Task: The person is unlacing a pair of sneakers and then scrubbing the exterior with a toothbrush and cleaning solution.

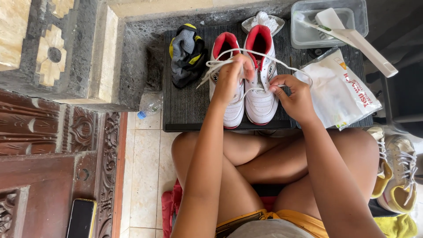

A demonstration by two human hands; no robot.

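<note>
Fingers (246,66) of the left hand (231,79) pinch one end of the thin white shoelace (264,55); the right hand (297,97) grips the other. It threads the white leather sneaker with red lining (261,88) near the dark ribbed mat's (185,110) back edge. Soft, limp and light, the lace probably handles best near its tips.

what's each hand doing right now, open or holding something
Left hand: closed, pinching a white shoelace above the white sneakers.
Right hand: closed, pinching the lace too.
</note>
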